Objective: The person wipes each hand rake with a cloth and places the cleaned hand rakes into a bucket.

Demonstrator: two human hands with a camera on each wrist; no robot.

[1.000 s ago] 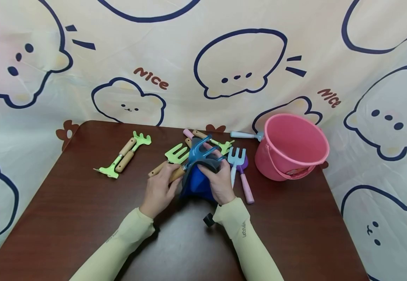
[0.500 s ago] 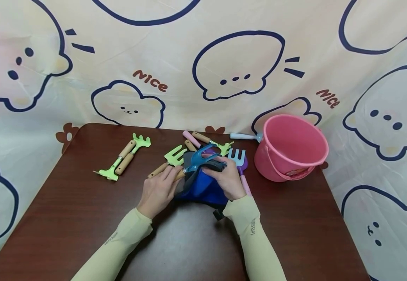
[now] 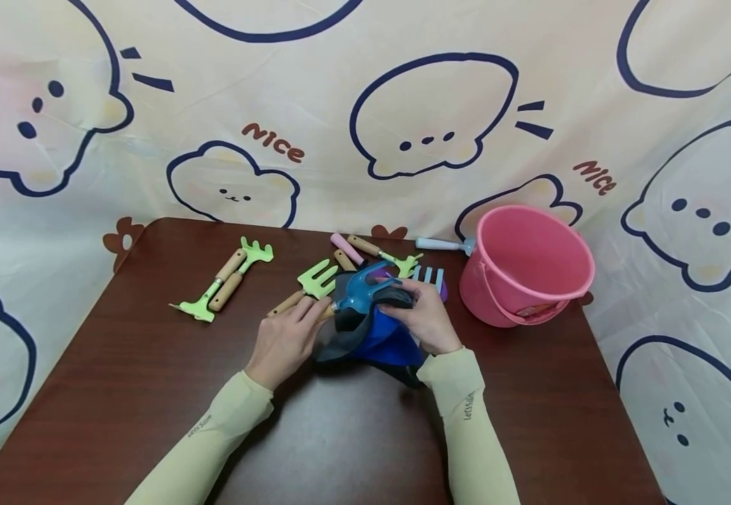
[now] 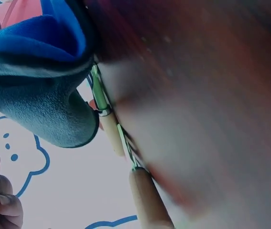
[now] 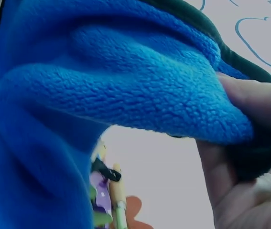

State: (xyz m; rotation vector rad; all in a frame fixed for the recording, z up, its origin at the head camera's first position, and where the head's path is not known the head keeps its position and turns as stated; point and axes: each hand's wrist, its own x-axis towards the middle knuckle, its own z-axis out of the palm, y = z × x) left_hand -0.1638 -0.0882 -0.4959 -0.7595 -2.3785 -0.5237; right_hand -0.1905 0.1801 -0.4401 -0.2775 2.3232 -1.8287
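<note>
My left hand (image 3: 286, 340) grips the wooden handle of a small blue garden fork (image 3: 360, 291), its tines pointing up and right. Between the hands is a soft fleece piece (image 3: 387, 340), grey on one side and bright blue on the other, with a dark edging. My right hand (image 3: 425, 315) pinches that edge, thumb on the blue side, close to the fork's tines. In the right wrist view the blue fleece (image 5: 125, 90) fills much of the frame beside the thumb (image 5: 259, 100). Curled left fingers (image 4: 1, 191) show at the left wrist view's lower left; the fleece (image 4: 44, 86) folds above them.
A pink bucket (image 3: 498, 287) stands at the right, with a light blue-handled tool (image 3: 438, 244) beside it. A green fork (image 3: 317, 279), a green rake (image 3: 406, 265) and a light blue fork (image 3: 427, 274) lie behind the hands. Two green tools (image 3: 231, 279) lie at left.
My right hand has moved right, drawing the fleece edge out, and more blue and grey cloth shows. The blue fork has tilted to the right in my left hand, which stays nearly in place.
</note>
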